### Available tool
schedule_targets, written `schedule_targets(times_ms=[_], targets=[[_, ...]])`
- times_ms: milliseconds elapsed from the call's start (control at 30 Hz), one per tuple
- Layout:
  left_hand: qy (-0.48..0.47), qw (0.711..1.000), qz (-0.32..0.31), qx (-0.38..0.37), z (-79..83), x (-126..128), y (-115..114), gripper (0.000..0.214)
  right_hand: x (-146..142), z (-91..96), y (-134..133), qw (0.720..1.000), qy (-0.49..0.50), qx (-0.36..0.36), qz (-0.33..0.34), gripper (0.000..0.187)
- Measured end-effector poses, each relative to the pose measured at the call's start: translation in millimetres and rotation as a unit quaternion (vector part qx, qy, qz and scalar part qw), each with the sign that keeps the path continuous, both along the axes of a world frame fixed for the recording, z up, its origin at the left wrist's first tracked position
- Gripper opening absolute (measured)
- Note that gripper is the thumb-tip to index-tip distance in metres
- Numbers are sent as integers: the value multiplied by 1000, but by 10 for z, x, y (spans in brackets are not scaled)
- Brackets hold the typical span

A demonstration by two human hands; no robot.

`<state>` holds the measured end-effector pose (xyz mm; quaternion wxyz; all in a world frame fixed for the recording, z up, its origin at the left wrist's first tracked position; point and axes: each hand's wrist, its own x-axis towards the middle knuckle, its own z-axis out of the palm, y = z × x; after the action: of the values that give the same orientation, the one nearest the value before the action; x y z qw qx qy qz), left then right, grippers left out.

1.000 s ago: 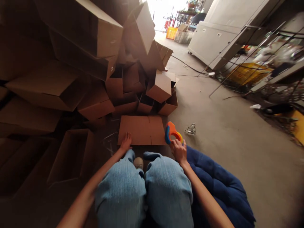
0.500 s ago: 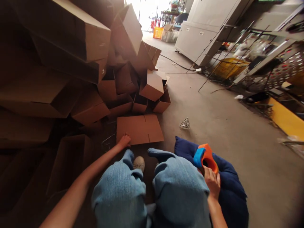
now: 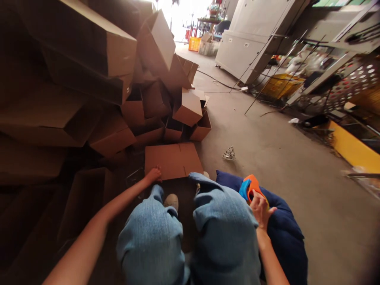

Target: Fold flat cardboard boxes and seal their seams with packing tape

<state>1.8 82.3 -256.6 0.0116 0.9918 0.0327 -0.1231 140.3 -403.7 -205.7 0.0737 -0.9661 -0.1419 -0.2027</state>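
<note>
Swung away from the cardboard since the earlier frame, an orange-and-blue tape dispenser [image 3: 251, 189] now sits at the near right against a navy cushion [image 3: 286, 233], with the person's right hand [image 3: 260, 209] at its lower edge, fingers spread; whether they grip it cannot be told. The left hand [image 3: 153, 175] rests open, fingertips on the near edge of a flat cardboard sheet [image 3: 172, 160], between the denim-clad knees [image 3: 151, 241] and a heaped pile of cardboard boxes [image 3: 154, 101] at left. A crumpled scrap [image 3: 228, 153] lies on the concrete floor [image 3: 297, 190] right of the sheet.
</note>
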Motion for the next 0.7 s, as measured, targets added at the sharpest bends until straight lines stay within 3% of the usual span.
schedule_targets(times_ms=[100,167,300,400,567,633,700], targets=[[-2,1000,6,-4,-36,9,4,61,173,92,171,993,-80,51,65,65],[-2,1000,12,-13,-61,15,5,61,265,149,350,987,-64,80,123,61],[-3,998,40,-49,-80,7,-4,65,384,150,842,954,93,179,222,49],[-18,992,90,-86,-49,-54,9,70,483,17,1260,912,215,252,240,48],[-93,955,240,-146,-57,-347,99,57,742,-319,1806,893,286,281,205,45],[-126,926,322,-155,-137,-491,117,59,840,-432,1940,888,306,291,185,42],[-159,878,408,-193,-252,-604,107,59,911,-527,2039,881,315,308,175,38]])
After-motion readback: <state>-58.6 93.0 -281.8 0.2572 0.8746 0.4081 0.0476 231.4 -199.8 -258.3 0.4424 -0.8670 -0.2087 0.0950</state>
